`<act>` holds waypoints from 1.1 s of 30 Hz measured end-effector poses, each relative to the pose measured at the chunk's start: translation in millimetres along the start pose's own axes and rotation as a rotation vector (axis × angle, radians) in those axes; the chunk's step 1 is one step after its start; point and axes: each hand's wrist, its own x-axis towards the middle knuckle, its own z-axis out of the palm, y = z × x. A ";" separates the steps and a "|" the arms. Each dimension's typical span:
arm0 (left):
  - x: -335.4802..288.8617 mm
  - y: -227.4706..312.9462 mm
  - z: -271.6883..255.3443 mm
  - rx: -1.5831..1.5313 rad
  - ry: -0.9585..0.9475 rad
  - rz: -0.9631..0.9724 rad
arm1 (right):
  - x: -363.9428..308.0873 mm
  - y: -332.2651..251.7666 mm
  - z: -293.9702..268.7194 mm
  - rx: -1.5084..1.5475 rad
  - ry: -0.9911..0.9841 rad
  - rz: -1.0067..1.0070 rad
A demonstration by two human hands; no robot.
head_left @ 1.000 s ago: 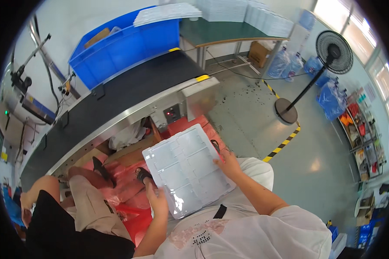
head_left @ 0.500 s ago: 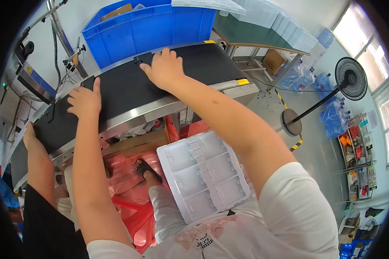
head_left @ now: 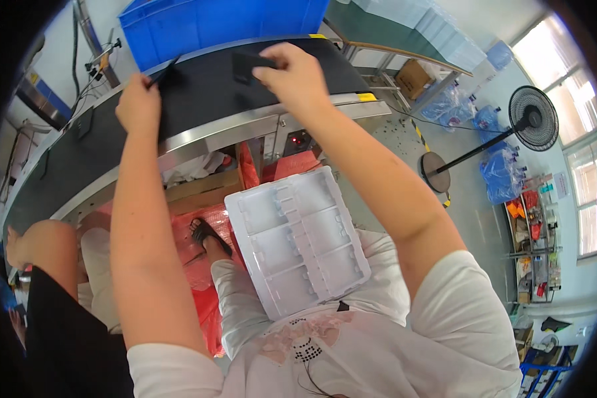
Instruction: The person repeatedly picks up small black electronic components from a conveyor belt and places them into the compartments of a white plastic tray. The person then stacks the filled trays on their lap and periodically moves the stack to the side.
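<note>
My right hand (head_left: 297, 78) is closed on a flat black rectangular piece (head_left: 247, 66), lifted over the black conveyor belt (head_left: 199, 106). Farther left, my left hand (head_left: 138, 105) pinches a thin dark piece (head_left: 166, 71), seen nearly edge-on above the belt. What exactly either piece is cannot be made out. A white plastic tray (head_left: 272, 242) with several shallow compartments lies across my lap, with no hand on it. Left of my hands, another dark flat piece (head_left: 85, 125) rests on the belt.
A large blue crate (head_left: 222, 33) stands behind the belt. At the left, a co-worker's bent arm (head_left: 46, 242) is beside the belt. The belt's metal side rail (head_left: 212, 140) runs in front of me. To the right are a green-topped table (head_left: 378, 30) and a standing fan (head_left: 532, 119).
Both hands have closed on dark pieces and lifted them from the belt. My right hand moved right, my left slightly right and up. The co-worker's hand drew back toward the near side.
</note>
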 end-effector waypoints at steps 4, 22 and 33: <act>-7.8 19.3 -1.9 -0.091 0.143 0.275 | -58.4 -28.7 -57.4 -0.027 -0.362 0.078; -211.5 53.7 -29.5 -0.831 -0.349 0.075 | -252.7 155.7 -39.2 -0.746 -0.254 -0.064; -297.1 45.3 26.0 -0.257 -0.501 0.299 | -241.7 144.9 -51.4 -0.729 -0.063 -0.127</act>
